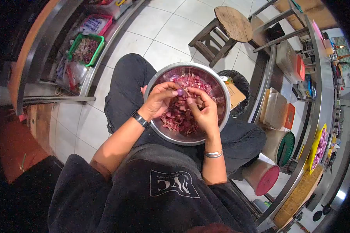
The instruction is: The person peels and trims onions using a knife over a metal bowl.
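Note:
A wide metal bowl [158, 133] rests in my lap between my crossed legs. Loose reddish-purple shallot skins and pieces [186, 123] fill much of it. Above the bowl, my left hand [159, 100], with a dark watch on the wrist, pinches a small shiny purple shallot [180, 92] between thumb and fingertips. Close beside it is my right hand [203, 112], with a silver bangle on the wrist. Its thumb and fingers are closed near the shallot; whatever they pinch is too small to make out.
A wooden stool [233, 24] stands ahead on the tiled floor. Right of the bowl is a black-lined bin [241, 83] with cardboard. A green basket [101, 49] sits on the left shelf. Lidded tubs [266, 181] and a metal counter [313, 97] line the right.

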{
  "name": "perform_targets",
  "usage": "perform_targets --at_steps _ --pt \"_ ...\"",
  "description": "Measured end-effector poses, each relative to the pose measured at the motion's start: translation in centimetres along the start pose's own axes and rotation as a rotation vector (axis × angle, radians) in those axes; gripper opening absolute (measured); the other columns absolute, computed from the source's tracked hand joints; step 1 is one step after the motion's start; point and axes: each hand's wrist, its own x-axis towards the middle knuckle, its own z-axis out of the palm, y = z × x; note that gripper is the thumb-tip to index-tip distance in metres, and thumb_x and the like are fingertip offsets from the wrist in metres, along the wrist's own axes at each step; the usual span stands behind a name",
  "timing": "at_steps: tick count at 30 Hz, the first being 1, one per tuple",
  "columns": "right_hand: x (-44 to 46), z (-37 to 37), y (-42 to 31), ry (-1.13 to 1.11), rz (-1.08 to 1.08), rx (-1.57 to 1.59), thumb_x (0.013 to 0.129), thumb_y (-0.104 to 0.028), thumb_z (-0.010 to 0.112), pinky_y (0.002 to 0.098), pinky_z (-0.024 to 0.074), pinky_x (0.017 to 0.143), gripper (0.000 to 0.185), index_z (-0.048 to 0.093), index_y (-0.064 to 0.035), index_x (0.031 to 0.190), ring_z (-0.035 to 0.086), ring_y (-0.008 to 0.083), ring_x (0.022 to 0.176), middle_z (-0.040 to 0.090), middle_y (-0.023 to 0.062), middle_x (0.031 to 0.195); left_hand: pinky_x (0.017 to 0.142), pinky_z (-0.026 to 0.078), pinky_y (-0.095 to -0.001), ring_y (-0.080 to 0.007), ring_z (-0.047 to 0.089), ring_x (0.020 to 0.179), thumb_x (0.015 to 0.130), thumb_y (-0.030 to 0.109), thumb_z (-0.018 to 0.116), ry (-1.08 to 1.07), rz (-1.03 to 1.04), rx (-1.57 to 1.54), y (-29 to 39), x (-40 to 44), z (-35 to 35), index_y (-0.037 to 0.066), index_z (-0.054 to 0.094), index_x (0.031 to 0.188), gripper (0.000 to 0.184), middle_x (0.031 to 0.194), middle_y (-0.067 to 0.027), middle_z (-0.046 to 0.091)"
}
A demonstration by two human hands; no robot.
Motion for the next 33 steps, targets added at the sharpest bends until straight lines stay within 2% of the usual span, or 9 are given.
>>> perform_targets --at_steps 3,5,11,15,20,25,30,31,33 --pt "-0.2 0.2 -1.5 -0.053 -0.007 0.011 0.097 -0.013 0.068 0.0295 0.0533 0.092 0.029 0.072 -0.0044 0.124 0.07 0.0133 0.102 0.077 0.0101 0.111 0.091 0.055 -0.0337 -0.017 0.067 0.097 0.093 0.004 0.069 -0.003 0.007 -0.037 -0.2 0.1 -0.2 0.0 0.065 0.111 0.019 0.105 -0.008 0.07" --pt "-0.2 -0.2 -1.1 -0.066 -0.107 -0.252 0.096 -0.012 0.069 0.0294 0.053 0.093 0.029 0.073 -0.0045 0.123 0.07 0.0137 0.104 0.076 0.0117 0.114 0.09 0.055 -0.0344 -0.0175 0.068 0.096 0.093 0.006 0.069 -0.013 -0.006 -0.007 -0.1 0.1 -0.2 0.001 0.065 0.11 0.019 0.103 -0.008 0.07" --pt "-0.1 -0.6 -0.9 -0.077 0.0 -0.211 0.096 -0.012 0.069 0.0279 0.052 0.094 0.026 0.074 -0.0039 0.121 0.07 0.0136 0.104 0.077 0.0118 0.111 0.089 0.055 -0.0352 -0.0188 0.068 0.095 0.092 0.007 0.07 -0.047 -0.018 0.0 -0.1 0.0 -0.3 0.001 0.065 0.109 0.019 0.103 -0.0093 0.071" --pt "-0.1 -0.4 -0.1 -0.054 -0.038 -0.116 0.096 -0.011 0.069 0.0273 0.0517 0.093 0.026 0.074 -0.0035 0.12 0.07 0.0138 0.104 0.078 0.0109 0.109 0.091 0.055 -0.0349 -0.0192 0.068 0.097 0.091 0.004 0.07 -0.034 0.002 0.022 -0.2 0.0 -0.3 0.0 0.066 0.11 0.02 0.105 -0.01 0.071" --pt "0.1 -0.3 -0.4 0.102 -0.031 -0.125 0.098 -0.013 0.068 0.025 0.0523 0.082 0.025 0.074 -0.0034 0.121 0.067 0.0083 0.086 0.076 0.0048 0.095 0.095 0.053 -0.0327 -0.0178 0.068 0.101 0.089 0.0 0.07 -0.068 -0.002 -0.025 -0.1 -0.1 -0.5 0.0 0.067 0.112 0.023 0.107 -0.0089 0.071" --pt "0.3 -1.0 -0.3 0.019 0.18 -0.099 0.098 -0.012 0.068 0.0225 0.0501 0.073 0.034 0.068 -0.0054 0.131 0.065 0.0065 0.077 0.073 -0.0021 0.085 0.099 0.051 -0.0306 -0.0165 0.067 0.106 0.087 -0.004 0.071 0.007 0.061 0.02 -0.3 0.1 -0.4 0.0 0.068 0.113 0.026 0.11 -0.0081 0.071" --pt "-0.1 -0.3 -0.8 -0.091 0.049 0.04 0.098 -0.012 0.068 0.0253 0.0524 0.081 0.034 0.068 -0.0077 0.131 0.069 0.0101 0.092 0.077 0.0078 0.1 0.1 0.049 -0.0302 -0.0167 0.066 0.106 0.087 -0.006 0.07 0.033 0.083 0.005 -0.2 0.1 0.1 0.0 0.068 0.115 0.029 0.111 -0.008 0.07" --pt "0.0 -0.5 -0.8 -0.09 -0.06 -0.198 0.099 -0.013 0.067 0.026 0.0522 0.085 0.03 0.07 -0.0072 0.128 0.069 0.0111 0.097 0.076 0.0108 0.108 0.1 0.049 -0.0302 -0.0167 0.066 0.106 0.087 -0.006 0.07 0.032 0.083 0.007 -0.2 0.1 0.1 0.0 0.068 0.115 0.029 0.111 -0.008 0.07" --pt "0.1 -0.4 -0.2 -0.032 -0.011 -0.128 0.1 -0.014 0.066 0.0254 0.0518 0.086 0.029 0.071 -0.0063 0.127 0.068 0.0111 0.096 0.076 0.01 0.109 0.1 0.049 -0.0307 -0.0171 0.065 0.106 0.088 -0.006 0.069 -0.005 0.111 0.011 -0.6 0.2 -0.3 0.001 0.068 0.115 0.029 0.112 -0.008 0.07"
